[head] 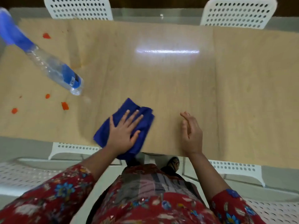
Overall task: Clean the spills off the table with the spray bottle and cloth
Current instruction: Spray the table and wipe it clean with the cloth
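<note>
Pressing down on the blue cloth (134, 107) with the left hand (123, 131), fingers straight and spread wide, close to the near edge of the table (178, 81); lower corner of the cloth hanging over that edge. Holding nothing in the right hand (192, 133), just right of the cloth, fingers loosely curled, thumb apart; touching the tabletop or not, cannot tell. Broad bare wood to the right of and beyond both hands. Left of the cloth, well apart: spray bottle (55, 67), base on the table, blue spray head blurred and cut off at the upper left corner. Red spills (65, 105) scattered on both sides of the bottle, toward the left edge. White perforated chairs (79, 8) along the far and near sides, partly hidden under the tabletop. Blue label on the bottle, writing too small to read.
</note>
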